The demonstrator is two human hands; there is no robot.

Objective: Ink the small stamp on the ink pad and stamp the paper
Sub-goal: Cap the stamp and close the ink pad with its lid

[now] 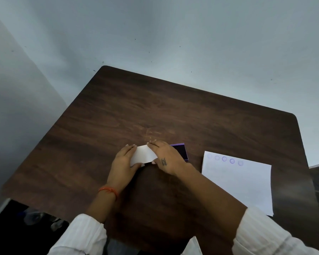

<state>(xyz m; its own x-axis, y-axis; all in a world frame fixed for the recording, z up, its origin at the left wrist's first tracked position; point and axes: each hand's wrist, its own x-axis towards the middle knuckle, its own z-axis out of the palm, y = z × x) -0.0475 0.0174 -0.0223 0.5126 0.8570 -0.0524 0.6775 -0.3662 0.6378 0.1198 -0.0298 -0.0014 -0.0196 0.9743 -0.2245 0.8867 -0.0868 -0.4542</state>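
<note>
A flat white rectangular piece (144, 154), a lid or a card, is held just above the dark wooden table (155, 111) at its middle. My left hand (122, 162) grips its left end and my right hand (167, 157) grips its right end, thumbs at the near edge. Behind my right hand lies the ink pad (182, 151), purple-rimmed with a dark inked face, partly hidden by that hand. The white paper (243, 184) lies to the right, with a row of several round purple stamp prints (228, 160) along its far edge. No small stamp is visible.
A pale wall rises right behind the table's far edge. The table's right edge runs close beside the paper. White sleeves cover both forearms near the bottom of the view, and an orange thread circles the left wrist (109, 190).
</note>
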